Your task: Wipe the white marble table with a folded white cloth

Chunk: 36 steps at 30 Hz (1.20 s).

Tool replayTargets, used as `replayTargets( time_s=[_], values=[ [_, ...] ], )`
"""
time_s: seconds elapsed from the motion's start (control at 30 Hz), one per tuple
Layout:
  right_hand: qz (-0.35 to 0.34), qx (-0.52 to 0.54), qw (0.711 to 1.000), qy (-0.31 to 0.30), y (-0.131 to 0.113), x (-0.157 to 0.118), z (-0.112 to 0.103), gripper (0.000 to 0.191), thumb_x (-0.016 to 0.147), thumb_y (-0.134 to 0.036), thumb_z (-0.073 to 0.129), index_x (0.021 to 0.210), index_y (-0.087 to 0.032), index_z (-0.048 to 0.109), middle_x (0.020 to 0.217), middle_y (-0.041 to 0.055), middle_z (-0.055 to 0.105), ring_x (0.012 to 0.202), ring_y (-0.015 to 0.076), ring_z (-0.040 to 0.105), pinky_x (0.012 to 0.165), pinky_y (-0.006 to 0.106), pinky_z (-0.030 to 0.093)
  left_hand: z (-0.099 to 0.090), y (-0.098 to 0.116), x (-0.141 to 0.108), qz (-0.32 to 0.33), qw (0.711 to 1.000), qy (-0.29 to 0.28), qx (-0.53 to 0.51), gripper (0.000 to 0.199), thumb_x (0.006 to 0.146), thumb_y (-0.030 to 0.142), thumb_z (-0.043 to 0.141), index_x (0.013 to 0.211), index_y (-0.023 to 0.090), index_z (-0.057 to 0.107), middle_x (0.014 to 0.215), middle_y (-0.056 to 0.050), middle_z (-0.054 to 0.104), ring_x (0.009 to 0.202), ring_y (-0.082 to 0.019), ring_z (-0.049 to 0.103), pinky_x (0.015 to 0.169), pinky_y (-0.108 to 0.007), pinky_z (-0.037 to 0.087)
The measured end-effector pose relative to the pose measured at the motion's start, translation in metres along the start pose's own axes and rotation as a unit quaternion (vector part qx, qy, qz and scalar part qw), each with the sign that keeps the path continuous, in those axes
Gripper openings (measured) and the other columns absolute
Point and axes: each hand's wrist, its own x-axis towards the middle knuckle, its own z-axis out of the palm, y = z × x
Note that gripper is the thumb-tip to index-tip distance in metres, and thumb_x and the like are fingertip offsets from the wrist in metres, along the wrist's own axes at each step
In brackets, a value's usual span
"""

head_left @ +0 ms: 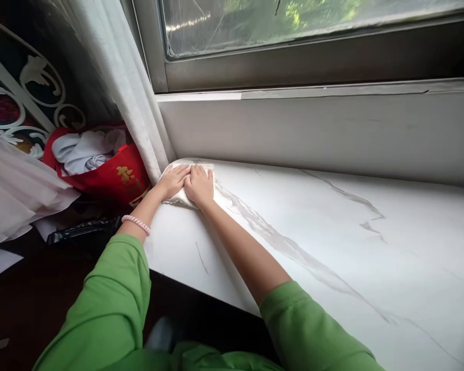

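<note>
A white cloth (181,197) lies at the far left end of a white marble-patterned counter (255,201). My left hand (173,181) rests flat on it with the fingers stretched toward the right. Beside it, touching or nearly so, my right hand (199,184) presses on the same cloth, fingers extended away from me. Much of the cloth is hidden under both hands.
A window frame (278,69) and low wall (294,131) border the counter's back. At the left end hang a pale curtain (118,77) and a red bag (119,178) holding white fabric (85,149). The counter's front edge (201,292) drops to a dark floor.
</note>
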Motion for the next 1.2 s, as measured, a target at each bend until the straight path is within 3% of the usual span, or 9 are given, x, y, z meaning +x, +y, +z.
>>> replayTargets(
  time_s=[0.3,0.57,0.83,1.2],
  values=[
    [-0.003,-0.019,0.999,0.043,0.035,0.061,0.006,0.053,0.087,-0.017,0.026,0.135,-0.005,0.044,0.144,0.0149,0.044,0.135,0.0227,0.033,0.113,0.046,0.013,0.006,-0.01,0.067,0.008,1.0,0.0,-0.005,0.046,0.096,0.025,0.027,0.14,0.019,0.039,0.149,-0.006,0.037,0.137,-0.017,0.031,0.117,-0.045,0.011],
    [-0.015,-0.025,0.999,0.039,0.042,0.064,0.003,0.052,0.088,-0.018,0.025,0.135,-0.005,0.043,0.144,0.0152,0.044,0.135,0.0237,0.032,0.112,0.047,0.012,0.009,-0.005,0.07,0.008,1.0,0.007,0.003,0.047,0.096,0.023,0.025,0.141,0.018,0.037,0.15,-0.007,0.035,0.138,-0.019,0.029,0.116,-0.046,0.009],
    [-0.014,-0.036,0.999,0.005,0.036,0.019,-0.011,0.057,0.09,-0.022,0.023,0.142,-0.001,0.035,0.15,0.0149,0.035,0.139,0.023,0.025,0.114,0.045,0.009,0.012,0.015,0.035,0.022,1.0,-0.007,0.019,0.048,0.096,0.023,0.023,0.144,0.019,0.033,0.153,-0.006,0.03,0.141,-0.019,0.023,0.116,-0.047,0.007],
    [-0.053,-0.058,0.997,-0.019,0.023,-0.114,-0.044,0.059,0.09,-0.023,0.025,0.144,0.0,0.033,0.151,0.0146,0.032,0.141,0.0237,0.022,0.116,0.046,0.009,-0.005,0.092,-0.082,0.06,0.998,-0.013,0.012,0.048,0.097,0.026,0.024,0.144,0.019,0.032,0.154,-0.007,0.027,0.143,-0.019,0.018,0.117,-0.046,0.004]
  ],
)
